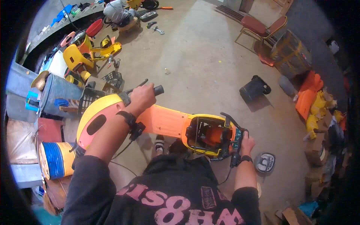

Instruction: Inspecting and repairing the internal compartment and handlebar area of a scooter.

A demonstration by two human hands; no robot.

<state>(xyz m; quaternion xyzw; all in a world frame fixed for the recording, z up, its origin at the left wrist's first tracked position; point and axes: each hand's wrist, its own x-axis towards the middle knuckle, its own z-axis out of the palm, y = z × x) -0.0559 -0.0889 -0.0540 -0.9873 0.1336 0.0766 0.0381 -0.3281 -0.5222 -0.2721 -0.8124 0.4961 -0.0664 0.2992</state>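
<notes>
Holding the scooter [165, 120] at both ends, we had it across the front of our body, on the concrete floor. Our left hand [142, 98] was wrapped round the handlebar grip [159, 90], and our right hand [247, 144] was curled on the rear end, near the black rail [228, 119], with its fingertips partly hidden. In our judgement, the scooter could tip if one hand pulled more strongly than the other, because the holds were far apart. The cable [122, 152] from our left wrist could also catch on the body, and our foot [159, 144], being so near, could be knocked.

The open seat compartment [204, 151] had a yellow rim; inside we saw an orange part and dark metal pieces, too shadowed to name. If something lay loose there, a strong tilt might throw it out.

Beyond our right hand, a pale rounded part [265, 162] lay on the floor, where a backward step could crush it. Farther out stood a black bucket [251, 92], a blue and yellow drum [56, 161], a black crate [113, 79] and a taped box [290, 52]; what these contained, we could not tell.
</notes>
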